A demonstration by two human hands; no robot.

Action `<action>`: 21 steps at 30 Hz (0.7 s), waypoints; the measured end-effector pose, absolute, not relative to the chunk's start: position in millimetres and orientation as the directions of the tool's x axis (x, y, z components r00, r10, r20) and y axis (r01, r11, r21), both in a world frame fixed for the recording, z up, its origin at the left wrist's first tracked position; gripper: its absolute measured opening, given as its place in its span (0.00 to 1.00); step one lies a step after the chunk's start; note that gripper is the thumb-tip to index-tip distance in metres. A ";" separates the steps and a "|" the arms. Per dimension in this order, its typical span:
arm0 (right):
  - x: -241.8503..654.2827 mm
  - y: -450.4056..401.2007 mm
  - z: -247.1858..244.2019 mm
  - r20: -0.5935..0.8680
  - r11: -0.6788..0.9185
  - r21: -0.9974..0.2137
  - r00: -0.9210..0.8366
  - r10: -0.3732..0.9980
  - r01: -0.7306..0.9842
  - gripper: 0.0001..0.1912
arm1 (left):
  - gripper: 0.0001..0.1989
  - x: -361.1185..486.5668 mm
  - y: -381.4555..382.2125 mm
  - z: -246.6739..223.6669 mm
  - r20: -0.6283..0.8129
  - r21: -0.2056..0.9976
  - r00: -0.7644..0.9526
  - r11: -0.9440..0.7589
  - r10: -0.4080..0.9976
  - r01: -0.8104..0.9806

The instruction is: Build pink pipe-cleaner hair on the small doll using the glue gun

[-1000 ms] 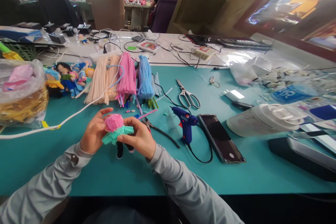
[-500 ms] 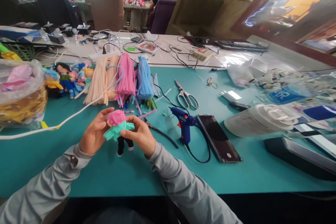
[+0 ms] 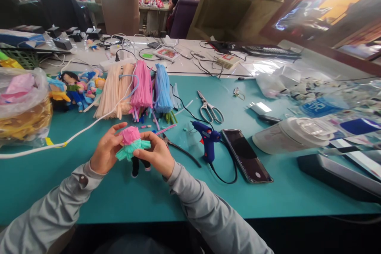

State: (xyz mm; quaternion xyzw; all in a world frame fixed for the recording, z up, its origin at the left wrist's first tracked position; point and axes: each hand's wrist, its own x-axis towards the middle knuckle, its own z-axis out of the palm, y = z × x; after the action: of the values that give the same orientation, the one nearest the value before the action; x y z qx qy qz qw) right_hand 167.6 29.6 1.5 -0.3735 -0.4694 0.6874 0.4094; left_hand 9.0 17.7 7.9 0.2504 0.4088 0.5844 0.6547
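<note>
A small doll (image 3: 132, 147) with pink hair, a mint-green top and black legs is held just above the green mat. My left hand (image 3: 106, 149) grips it at the head and side, fingers curled behind. From the other side my right hand (image 3: 157, 154) pinches the mint-green top, thumb in front. The doll's legs dangle below, its feet pale. Part of its face side is hidden by its tilt and my fingers. Right of my right hand lies a pair of dark-handled pliers (image 3: 183, 151), partly covered by that hand.
A blue glue gun (image 3: 208, 139) stands beside a phone (image 3: 247, 156); scissors (image 3: 209, 107) lie behind. Bundles of peach, pink (image 3: 142, 85) and blue pipe cleaners (image 3: 162, 87) stand at the back. A white cable (image 3: 89, 125) crosses the left. A white cup (image 3: 293, 135) lies at right.
The view has shifted very slightly. The doll stays between both hands, with its head turned or tipped a little; the grip looks the same.
</note>
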 end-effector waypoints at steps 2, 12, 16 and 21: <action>167.3 29.1 1.6 -0.124 -0.218 -0.953 -0.389 0.913 -0.209 0.29 | 0.23 9.6 17.5 9.2 -0.251 0.799 -0.023 0.194 0.968 -0.570; 167.2 24.9 -0.7 -0.031 -0.089 -0.985 -0.356 0.934 -0.146 0.25 | 0.25 8.6 16.5 11.0 -0.205 0.815 0.007 0.175 0.979 -0.552; 166.5 25.4 -1.7 -0.015 -0.074 -0.985 -0.350 0.937 -0.155 0.25 | 0.26 7.5 14.2 7.9 -0.173 0.818 0.008 0.148 0.985 -0.556; 166.5 27.8 -5.5 0.024 -0.029 -0.984 -0.288 0.957 -0.176 0.24 | 0.22 7.8 12.9 4.7 -0.112 0.828 0.020 0.104 0.994 -0.550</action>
State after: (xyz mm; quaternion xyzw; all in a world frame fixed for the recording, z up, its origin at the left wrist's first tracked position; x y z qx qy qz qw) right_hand 166.5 27.8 -5.5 -0.3755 -0.5200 0.6110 0.4640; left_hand 7.8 12.9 4.7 0.3028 0.3658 0.5968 0.6468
